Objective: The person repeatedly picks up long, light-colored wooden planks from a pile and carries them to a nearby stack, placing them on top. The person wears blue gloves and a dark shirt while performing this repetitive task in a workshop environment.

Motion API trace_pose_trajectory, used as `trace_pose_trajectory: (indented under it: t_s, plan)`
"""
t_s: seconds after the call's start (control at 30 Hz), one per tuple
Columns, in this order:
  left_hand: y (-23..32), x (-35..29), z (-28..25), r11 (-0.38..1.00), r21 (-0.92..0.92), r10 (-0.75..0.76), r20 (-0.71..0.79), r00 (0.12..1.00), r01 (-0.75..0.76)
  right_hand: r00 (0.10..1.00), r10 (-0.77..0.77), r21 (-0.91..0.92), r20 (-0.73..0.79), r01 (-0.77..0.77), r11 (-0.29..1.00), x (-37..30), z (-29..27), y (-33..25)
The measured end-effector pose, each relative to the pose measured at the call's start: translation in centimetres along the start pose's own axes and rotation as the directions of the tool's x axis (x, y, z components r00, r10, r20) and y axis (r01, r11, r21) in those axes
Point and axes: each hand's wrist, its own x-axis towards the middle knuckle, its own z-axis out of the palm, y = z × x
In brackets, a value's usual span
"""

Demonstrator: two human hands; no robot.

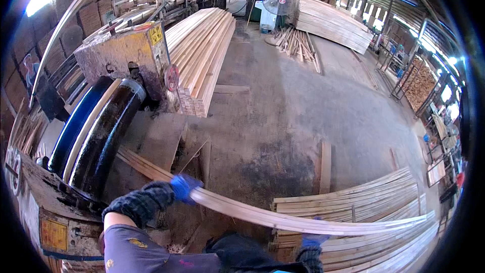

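Observation:
Long pale wooden strips (pixel 242 210) lie together across the front of my body, running from beside the roller machine to the right. My left hand (pixel 185 189), in a blue glove with a dark knitted cuff above it, is closed round them near their left part. Farther right, my right hand (pixel 314 239), also blue-gloved, grips the same strips from the near side; its fingers are partly hidden by the wood. To the left, two dark glossy rollers (pixel 107 134) have a wooden strip (pixel 91 127) between them.
A worn machine housing (pixel 124 53) stands behind the rollers. Stacked boards (pixel 348 197) lie at right front, and another board stack (pixel 204 45) stands beyond the machine. Loose sticks (pixel 295 43) lie near a fan (pixel 276 2) at the back. A person (pixel 43 86) stands at far left.

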Motion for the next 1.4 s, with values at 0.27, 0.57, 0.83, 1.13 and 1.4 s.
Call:
trace_pose_trajectory:
  t_s: [0.27, 0.57, 0.83, 1.13, 1.4]
  plan:
    - [24.9, 14.4, 2.5, 0.934, -0.105, 0.306, -0.263, 0.915, -0.342, 0.723, 0.61, 0.755, 0.324, -0.586, 0.293, -8.1, 5.8, -8.4]
    - [19.4, 13.3, 4.1, 0.929, -0.189, 0.255, -0.292, 0.922, -0.317, 0.842, 0.529, 0.757, 0.103, -0.411, 0.507, -0.6, -0.4, -4.2]
    - [11.4, 6.6, 4.9, 0.982, -0.082, 0.164, -0.097, 0.982, -0.172, 0.867, 0.488, 0.76, 0.097, -0.381, 0.526, 2.4, -2.6, -4.0]
    - [17.9, 9.6, 3.4, 0.911, -0.216, 0.279, -0.306, 0.91, -0.352, 0.971, 0.053, -0.182, 0.232, -0.01, 0.983, -8.2, 6.5, -6.8]
    - [18.6, 10.8, 5.5, 0.976, -0.128, 0.136, -0.275, 0.952, -0.176, 0.868, 0.366, 0.259, 0.335, -0.459, 0.85, -9.0, 7.1, -5.9]
